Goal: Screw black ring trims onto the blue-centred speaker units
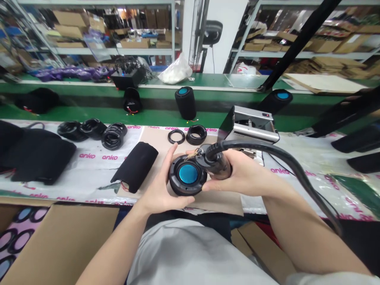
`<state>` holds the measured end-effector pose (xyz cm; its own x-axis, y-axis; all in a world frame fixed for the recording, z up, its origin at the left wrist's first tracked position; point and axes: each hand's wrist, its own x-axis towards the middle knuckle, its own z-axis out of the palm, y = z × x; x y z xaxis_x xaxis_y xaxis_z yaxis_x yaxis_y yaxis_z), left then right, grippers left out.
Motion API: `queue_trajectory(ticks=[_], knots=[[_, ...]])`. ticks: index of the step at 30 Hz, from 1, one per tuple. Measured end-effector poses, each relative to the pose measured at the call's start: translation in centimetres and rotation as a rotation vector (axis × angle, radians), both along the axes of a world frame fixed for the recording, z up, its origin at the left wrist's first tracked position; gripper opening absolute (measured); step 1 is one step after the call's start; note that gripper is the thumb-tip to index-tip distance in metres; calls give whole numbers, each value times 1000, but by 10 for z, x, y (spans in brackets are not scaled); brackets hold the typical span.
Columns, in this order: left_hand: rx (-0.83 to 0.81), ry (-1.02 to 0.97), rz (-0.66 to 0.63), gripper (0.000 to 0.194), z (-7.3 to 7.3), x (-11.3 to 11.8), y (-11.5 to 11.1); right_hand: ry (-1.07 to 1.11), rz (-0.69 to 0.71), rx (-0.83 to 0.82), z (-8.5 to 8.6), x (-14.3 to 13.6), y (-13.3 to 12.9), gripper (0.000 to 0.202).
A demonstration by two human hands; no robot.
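Note:
In front of my body, my left hand (163, 186) wraps round a black cylindrical speaker (188, 175), whose round blue disc faces up. My right hand (240, 172) grips a dark electric screwdriver (218, 166) with a thick black cable; its tip is hidden. Thumb and fingers of that hand also reach the speaker's right edge. Just beyond the speaker lie a thin black ring (176, 136) and a thicker black ring (196, 134). To the left, a black fabric sleeve (136, 166) lies on cardboard, with thin wires showing at its near end.
A silver boxy device (252, 124) stands behind my right hand. Black rings (114, 135) are grouped at left, near dark fabric pieces (35, 154). Upright speakers (185, 103) stand on the green conveyor (160, 113). A slanted black pole (297, 45) crosses the upper right.

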<state>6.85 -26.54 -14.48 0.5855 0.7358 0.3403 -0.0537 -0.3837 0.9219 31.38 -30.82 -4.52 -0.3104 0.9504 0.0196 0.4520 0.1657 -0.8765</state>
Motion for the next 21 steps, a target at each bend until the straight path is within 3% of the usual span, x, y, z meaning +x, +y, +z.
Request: queue_trajectory(ticks=[8,15,21], knots=[[-70,-25,-43,130,2,1,-3,-41,-35,16,-6,2,-9,51],[-71,-21,-39,128,2,0,-2,-86,-57,-55,-3,1,-9,60],[-118,-167,-48,135,0,9,-6,-235,-22,-21,18,-9,-12,55]])
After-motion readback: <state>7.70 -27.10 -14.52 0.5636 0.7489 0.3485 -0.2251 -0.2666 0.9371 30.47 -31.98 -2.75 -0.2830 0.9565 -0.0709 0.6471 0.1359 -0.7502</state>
